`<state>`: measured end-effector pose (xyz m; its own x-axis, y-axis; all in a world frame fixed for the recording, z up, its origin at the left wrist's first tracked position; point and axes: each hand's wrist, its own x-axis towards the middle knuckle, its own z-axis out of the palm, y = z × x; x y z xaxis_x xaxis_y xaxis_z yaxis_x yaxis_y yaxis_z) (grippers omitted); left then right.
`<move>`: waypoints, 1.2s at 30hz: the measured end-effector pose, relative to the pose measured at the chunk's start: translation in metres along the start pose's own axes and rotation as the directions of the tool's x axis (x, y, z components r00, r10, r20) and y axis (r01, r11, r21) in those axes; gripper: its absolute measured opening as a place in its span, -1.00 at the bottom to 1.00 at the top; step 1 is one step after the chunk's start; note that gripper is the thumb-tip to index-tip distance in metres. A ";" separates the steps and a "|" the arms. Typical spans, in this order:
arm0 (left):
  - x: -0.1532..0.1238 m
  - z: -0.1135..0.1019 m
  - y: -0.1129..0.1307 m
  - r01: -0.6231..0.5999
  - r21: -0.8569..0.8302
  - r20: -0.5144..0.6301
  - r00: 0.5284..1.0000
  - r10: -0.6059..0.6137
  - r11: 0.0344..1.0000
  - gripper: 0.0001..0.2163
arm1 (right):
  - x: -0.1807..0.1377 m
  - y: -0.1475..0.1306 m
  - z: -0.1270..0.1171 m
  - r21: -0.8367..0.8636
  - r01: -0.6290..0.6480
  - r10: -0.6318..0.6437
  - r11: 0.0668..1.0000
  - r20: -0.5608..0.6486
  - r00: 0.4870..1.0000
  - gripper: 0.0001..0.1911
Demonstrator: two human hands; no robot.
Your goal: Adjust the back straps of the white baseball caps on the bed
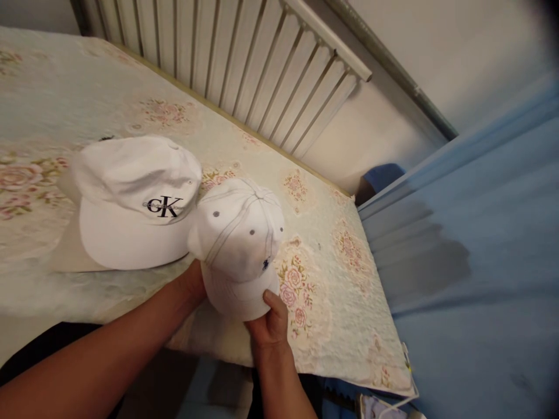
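Note:
A white cap with grey stitching (pixel 238 235) is held up over the near edge of a floral bedspread (pixel 340 273). My left hand (pixel 192 285) reaches inside or behind the cap; its fingers are hidden by the fabric. My right hand (pixel 271 323) pinches the cap's brim from below, thumb on top. A second white cap with a black CK logo (pixel 135 201) lies flat on the bedspread just to the left, touching the held cap.
A white radiator (pixel 244 64) runs along the wall behind the bed. A blue panel (pixel 480 262) stands to the right. Small items lie on the floor at the bottom right (pixel 384 407).

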<state>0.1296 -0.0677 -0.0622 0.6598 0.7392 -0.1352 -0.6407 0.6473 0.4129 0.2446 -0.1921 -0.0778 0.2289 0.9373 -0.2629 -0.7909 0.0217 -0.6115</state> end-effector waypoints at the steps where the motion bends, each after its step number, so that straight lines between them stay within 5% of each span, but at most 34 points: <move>1: 0.002 0.003 -0.001 0.012 -0.009 0.010 1.000 -0.012 1.000 -0.78 | 0.001 -0.002 0.000 0.012 0.017 -0.017 1.000 -0.004 1.000 -0.54; 8: 0.011 0.001 -0.007 0.265 -0.132 0.118 0.961 -0.250 0.955 -0.68 | 0.010 -0.011 -0.002 0.038 0.181 -0.180 0.983 -0.033 0.983 -0.42; 14: 0.012 0.005 -0.011 0.137 -0.079 0.010 0.991 -0.137 0.987 -0.68 | 0.013 -0.009 0.003 -0.025 0.332 -0.332 0.943 -0.046 0.942 -0.34; 18: 0.012 0.007 -0.008 0.079 -0.011 -0.073 0.994 -0.080 0.997 -0.66 | 0.010 -0.017 -0.001 -0.006 0.262 -0.262 0.965 -0.009 0.965 -0.43; 22: 0.013 0.002 -0.005 0.086 0.003 -0.104 0.991 -0.085 0.996 -0.69 | 0.012 -0.034 -0.017 0.054 0.225 -0.216 0.973 -0.147 0.965 -0.64; 31: 0.004 0.008 -0.014 0.376 0.058 0.014 0.926 -0.377 0.925 -0.72 | 0.016 -0.054 -0.036 0.114 0.203 -0.171 0.973 -0.240 0.956 -0.75; 36: 0.004 0.007 -0.018 0.399 0.035 -0.029 0.917 -0.398 0.916 -0.74 | 0.017 -0.059 -0.030 0.143 0.199 -0.158 0.970 -0.257 0.954 -0.74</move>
<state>0.1465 -0.0776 -0.0638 0.8485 0.4254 -0.3149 -0.3101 0.8817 0.3556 0.3124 -0.1880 -0.0684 0.4887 0.8010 -0.3458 -0.8026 0.2573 -0.5382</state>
